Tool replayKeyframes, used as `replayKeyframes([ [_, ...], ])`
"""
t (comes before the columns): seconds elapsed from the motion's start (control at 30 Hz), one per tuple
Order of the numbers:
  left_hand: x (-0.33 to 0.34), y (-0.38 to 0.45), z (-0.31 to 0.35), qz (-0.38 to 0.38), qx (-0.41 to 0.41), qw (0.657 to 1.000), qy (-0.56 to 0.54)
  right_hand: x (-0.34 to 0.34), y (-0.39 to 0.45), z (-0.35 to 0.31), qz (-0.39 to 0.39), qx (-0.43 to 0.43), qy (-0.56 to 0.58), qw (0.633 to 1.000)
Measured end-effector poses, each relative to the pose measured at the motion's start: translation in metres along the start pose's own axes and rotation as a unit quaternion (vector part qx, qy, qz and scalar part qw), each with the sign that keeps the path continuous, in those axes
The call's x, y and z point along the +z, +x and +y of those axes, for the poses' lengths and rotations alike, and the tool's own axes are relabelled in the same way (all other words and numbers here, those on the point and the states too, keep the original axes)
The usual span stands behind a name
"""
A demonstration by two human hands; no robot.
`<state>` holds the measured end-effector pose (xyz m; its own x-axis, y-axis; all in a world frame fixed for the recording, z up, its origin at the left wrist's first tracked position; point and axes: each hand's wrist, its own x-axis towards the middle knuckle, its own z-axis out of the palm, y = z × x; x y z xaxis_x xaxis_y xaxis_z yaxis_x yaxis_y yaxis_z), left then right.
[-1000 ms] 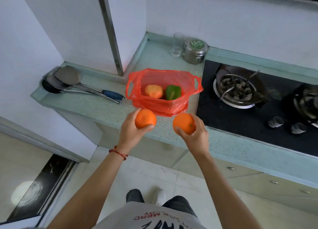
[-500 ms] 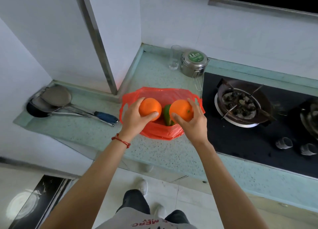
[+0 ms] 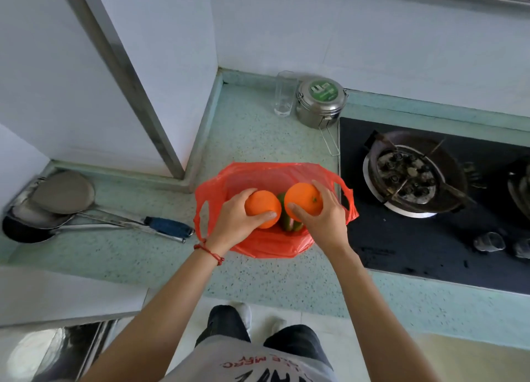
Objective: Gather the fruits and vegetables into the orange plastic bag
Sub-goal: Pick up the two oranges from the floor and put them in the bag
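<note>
The orange plastic bag (image 3: 269, 244) stands open on the green speckled counter. My left hand (image 3: 235, 221) grips one orange (image 3: 262, 206) over the bag's mouth. My right hand (image 3: 321, 218) grips a second orange (image 3: 302, 199) beside it, also over the opening. Between the two oranges a green pepper (image 3: 286, 223) shows inside the bag. Anything else in the bag is hidden behind my hands.
A black gas stove (image 3: 430, 209) with a dirty burner (image 3: 407, 175) lies right of the bag. A steel lidded tin (image 3: 321, 103) and a drinking glass (image 3: 284, 94) stand at the back. Ladles and a spatula (image 3: 86, 212) lie at the left. A wall corner (image 3: 160, 94) juts out behind.
Both hands have carried the oranges forward from the counter's front edge to above the bag's opening and lowered them toward it. The camera has tilted further down.
</note>
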<state>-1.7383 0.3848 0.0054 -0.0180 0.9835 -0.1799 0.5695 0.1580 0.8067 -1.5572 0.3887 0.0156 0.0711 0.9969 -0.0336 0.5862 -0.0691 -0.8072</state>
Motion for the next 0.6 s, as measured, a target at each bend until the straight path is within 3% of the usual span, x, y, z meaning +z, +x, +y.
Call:
replayKeyframes([
  [0.6,0.016,-0.016,0.002,0.051,-0.043,0.996,-0.05,-0.013,0.004,0.018,-0.032,0.025,0.007,0.999],
])
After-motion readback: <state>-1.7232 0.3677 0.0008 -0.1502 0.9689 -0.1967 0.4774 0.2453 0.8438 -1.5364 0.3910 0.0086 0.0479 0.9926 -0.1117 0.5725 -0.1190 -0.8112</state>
